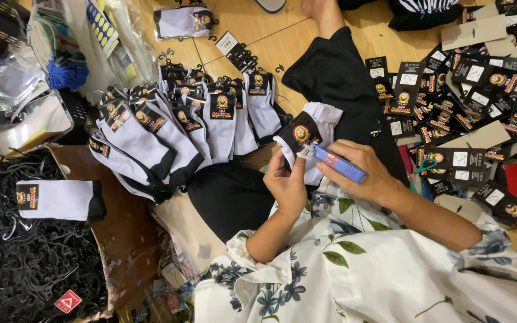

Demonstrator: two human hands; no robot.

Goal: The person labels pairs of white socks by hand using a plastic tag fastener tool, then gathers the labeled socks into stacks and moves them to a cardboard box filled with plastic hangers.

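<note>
My left hand (286,182) holds a folded pair of white socks (322,122) with a black card label (299,133) wrapped over its end. My right hand (367,170) grips a blue tagging gun (337,162) whose tip presses against that label. Both hands are over my lap, above black trousers and a white floral shirt. To the left lies a fanned row of several labelled white socks with black cuffs (181,128).
A heap of black plastic hooks (25,257) fills the lower left, with one labelled white sock (61,199) on top. Loose black card labels (468,101) cover the wooden floor at right. Bags and a blue item (67,72) sit at upper left.
</note>
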